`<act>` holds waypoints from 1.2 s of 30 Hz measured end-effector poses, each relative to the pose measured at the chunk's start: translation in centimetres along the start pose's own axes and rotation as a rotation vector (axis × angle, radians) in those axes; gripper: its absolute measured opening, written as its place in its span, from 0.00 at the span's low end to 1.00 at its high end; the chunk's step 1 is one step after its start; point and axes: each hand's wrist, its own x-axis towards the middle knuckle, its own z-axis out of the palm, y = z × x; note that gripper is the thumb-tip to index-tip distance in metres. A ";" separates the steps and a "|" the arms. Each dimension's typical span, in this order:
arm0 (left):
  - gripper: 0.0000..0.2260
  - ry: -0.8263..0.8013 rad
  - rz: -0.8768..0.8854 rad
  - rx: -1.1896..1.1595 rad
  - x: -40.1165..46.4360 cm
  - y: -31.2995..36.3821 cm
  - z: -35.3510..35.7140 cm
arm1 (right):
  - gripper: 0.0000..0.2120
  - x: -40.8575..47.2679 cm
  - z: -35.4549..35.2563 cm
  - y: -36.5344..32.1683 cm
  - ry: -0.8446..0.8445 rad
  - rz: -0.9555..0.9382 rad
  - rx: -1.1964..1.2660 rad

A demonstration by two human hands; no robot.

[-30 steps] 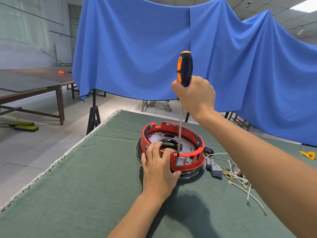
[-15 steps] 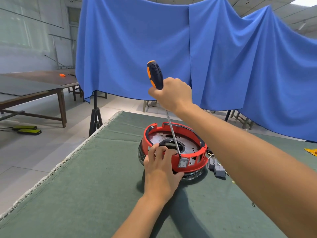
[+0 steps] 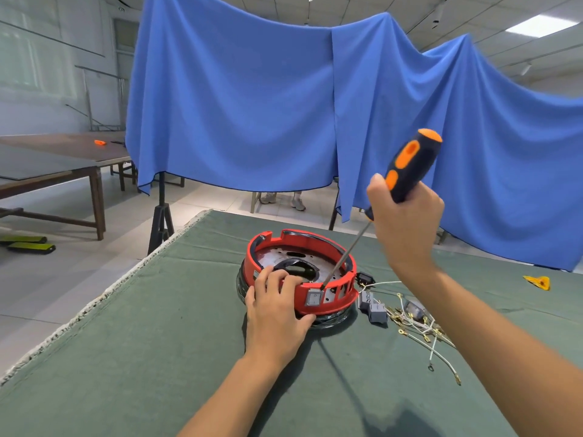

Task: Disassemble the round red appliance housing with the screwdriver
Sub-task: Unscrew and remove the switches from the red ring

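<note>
The round red appliance housing sits on a chrome base in the middle of the green table, with a metal plate and a dark opening inside. My left hand grips its near rim, fingers curled over the top edge. My right hand holds the black and orange screwdriver by the handle, tilted to the upper right. Its thin shaft runs down to the left, and the tip touches the rim just above a small grey switch on the housing's front.
Right of the housing lie grey plastic connectors, a black part and a tangle of white wires with brass terminals. A yellow scrap lies far right. A blue cloth hangs behind. The table's left edge is frayed.
The screwdriver handle swung from upright, to tilted left, and now to tilted right, while the tip stayed at the rim near the switch. My left hand kept its grip on the housing.
</note>
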 end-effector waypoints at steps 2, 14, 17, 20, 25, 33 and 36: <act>0.25 -0.006 0.004 0.009 -0.1 0.0 -0.1 | 0.19 0.0 -0.7 0.6 0.035 0.021 0.008; 0.25 -0.035 0.047 0.038 -0.1 0.2 0.0 | 0.18 -0.3 -0.9 1.2 0.069 -0.002 0.086; 0.25 -0.042 0.053 0.046 -0.1 0.2 0.0 | 0.18 -0.7 -0.9 1.2 0.074 -0.003 0.097; 0.25 -0.068 0.059 0.069 -0.1 0.3 -0.1 | 0.18 -0.9 -1.0 1.3 0.075 0.012 0.122; 0.25 -0.079 0.058 0.084 -0.1 0.3 -0.2 | 0.18 -1.0 -1.0 1.1 0.062 -0.015 0.126; 0.24 -0.076 0.052 0.072 0.0 0.4 -0.2 | 0.17 -2.0 -0.8 -0.1 0.071 -0.093 0.133; 0.24 -0.081 0.051 0.074 0.0 0.5 -0.2 | 0.17 -2.3 -0.8 -0.5 0.044 -0.108 0.119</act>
